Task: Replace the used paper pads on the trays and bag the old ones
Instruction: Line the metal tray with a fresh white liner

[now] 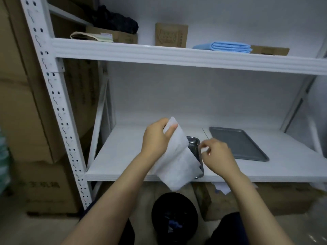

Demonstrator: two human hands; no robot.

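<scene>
fingers (172, 129) of your left hand (156, 137) pinch the top edge of the white paper pad (177, 156), which stands half out of the steel tray (194, 143). your right hand (219, 154) curls beside the tray's rim; i cannot tell if it grips anything. this looks like removal: next, drop the pad into the black bag (174, 214) below. the print on the cardboard box (44, 184) is too blurred to read.

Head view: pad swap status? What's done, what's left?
Done: the grey tray lies bare, and the black bag holds some scraps. In hand: the left hand pinches a white pad, held up over the steel tray; the right hand is at its rim. Left: bag this pad, lay fresh ones.
</scene>
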